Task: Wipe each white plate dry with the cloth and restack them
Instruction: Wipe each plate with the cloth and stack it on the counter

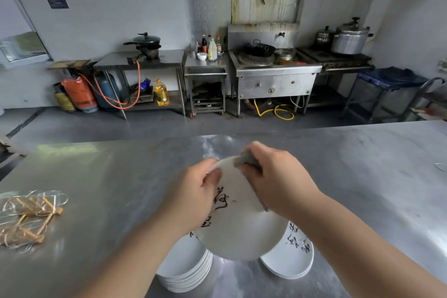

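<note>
Item: white plate (242,227), one piece, held in the air above the near edge of the steel worktop (362,164), over the gap between two stacks of like plates. Holder: left hand (193,198), fingers clasped on the plate's left rim, thumb (213,177) on the face and the rest passing behind. This is judged a steadying grip that keeps the face free for wiping. Tool: grey cloth (246,159), bunched under the right hand (278,176), whose fingers are curled round it and press it on the plate's far upper rim, so the step in hand looks to be drying the rim. Orientation: the plate is tilted, face toward the person, upper rim leaning away and lower rim hanging nearest the stacks. Being round it has no long axis of its own. Its black brush characters run in a line down the left part of the face, from beside the thumb toward the lower rim. Stock: taller stack (183,266) at lower left, shorter stack (287,264) at lower right with the same black characters showing. Both lie close under the plate, judged to keep lifts and returns short. Which stack is dried cannot be told. Other: a bundle (29,218) of thin loops and tan sticks, well apart at left.
</note>
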Demonstrator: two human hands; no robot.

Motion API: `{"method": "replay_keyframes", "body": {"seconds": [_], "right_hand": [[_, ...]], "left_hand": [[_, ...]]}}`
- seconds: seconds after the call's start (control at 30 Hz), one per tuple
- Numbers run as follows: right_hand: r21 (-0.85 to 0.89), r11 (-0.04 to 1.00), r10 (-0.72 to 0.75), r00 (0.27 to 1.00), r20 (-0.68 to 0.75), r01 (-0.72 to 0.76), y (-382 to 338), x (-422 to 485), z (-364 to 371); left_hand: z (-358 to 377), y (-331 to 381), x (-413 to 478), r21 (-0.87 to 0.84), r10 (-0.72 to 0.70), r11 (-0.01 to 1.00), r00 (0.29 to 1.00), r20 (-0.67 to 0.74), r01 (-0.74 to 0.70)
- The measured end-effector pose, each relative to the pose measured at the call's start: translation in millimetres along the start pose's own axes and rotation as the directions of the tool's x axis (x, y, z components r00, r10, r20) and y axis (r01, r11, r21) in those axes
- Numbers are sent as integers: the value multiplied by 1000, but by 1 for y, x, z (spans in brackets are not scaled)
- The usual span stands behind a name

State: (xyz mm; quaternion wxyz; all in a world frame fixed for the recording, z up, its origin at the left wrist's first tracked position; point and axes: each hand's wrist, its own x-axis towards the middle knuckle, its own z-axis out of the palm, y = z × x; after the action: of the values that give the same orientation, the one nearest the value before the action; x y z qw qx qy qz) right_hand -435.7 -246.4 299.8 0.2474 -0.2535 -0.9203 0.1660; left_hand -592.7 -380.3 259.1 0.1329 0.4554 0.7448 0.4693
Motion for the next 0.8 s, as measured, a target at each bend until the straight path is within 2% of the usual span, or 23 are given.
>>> {"method": "replay_keyframes", "body": {"seconds": [0.03, 0.07, 0.1, 0.17, 0.23, 0.27, 0.3, 0.37, 0.4, 0.47, 0.5, 0.53, 0.6, 0.67, 0.7, 0.73, 0.8], "right_hand": [[-48, 993, -104, 995, -5, 104, -7, -1, 1], [-60, 987, -149, 988, -30, 147, -11, 0, 1], [-34, 991, -128, 989, -68, 126, -11, 1, 0], [113, 991, 87, 987, -138, -72, -1, 4, -4], [305, 912, 330, 932, -147, -275, 13, 4, -6], [344, 882, 385, 914, -128, -323, 18, 2, -6], [334, 884, 378, 920, -103, -326, 19, -1, -5], [208, 954, 234, 970, -65, -216, 12, -8, -2], [126, 986, 114, 992, -53, -106, 6, -10, -1], [24, 992, -127, 992, -15, 127, -3, -10, 1], [16, 983, -182, 983, -19, 182, -5, -10, 1], [32, 985, -169, 985, -46, 170, -4, -9, 2], [154, 988, 41, 991, -124, -21, 5, -6, 1], [312, 917, 306, 941, -145, -250, 19, -4, -1], [361, 876, 387, 913, -132, -319, 25, -4, -1], [372, 859, 417, 903, -108, -352, 30, -4, -1], [319, 900, 336, 939, -70, -298, 28, -8, 1]], "left_hand": [[0, 5, 5, 40, 49, 998, 998, 42, -50], [0, 9, 7, 36, 63, 997, 997, 48, -65], [-2, 12, 9, -25, 43, 999, 999, 19, -43], [-6, 9, 8, -219, -89, 973, 995, -39, 78], [-5, -2, -1, -338, -213, 922, 976, -34, 189], [-3, -6, -7, -314, -221, 930, 974, -60, 191], [-1, -10, -11, -245, -199, 955, 975, -102, 170], [2, -11, -12, -129, -109, 987, 988, -105, 95], [2, -9, -9, -98, -51, 994, 998, -39, 47], [4, -3, -2, -30, 44, 999, 994, 104, -41], [4, -1, 2, -22, 56, 998, 990, 132, -54], [2, 2, 6, -50, 55, 998, 991, 125, -49], [-5, 2, 6, -174, 17, 985, 998, 62, -6], [-8, -2, 1, -286, -80, 955, 997, 16, 81], [-9, -5, -1, -307, -113, 945, 994, 4, 109], [-7, -7, -4, -297, -124, 948, 992, -7, 116], [-1, -8, -7, -193, -100, 977, 994, -32, 92]]}}
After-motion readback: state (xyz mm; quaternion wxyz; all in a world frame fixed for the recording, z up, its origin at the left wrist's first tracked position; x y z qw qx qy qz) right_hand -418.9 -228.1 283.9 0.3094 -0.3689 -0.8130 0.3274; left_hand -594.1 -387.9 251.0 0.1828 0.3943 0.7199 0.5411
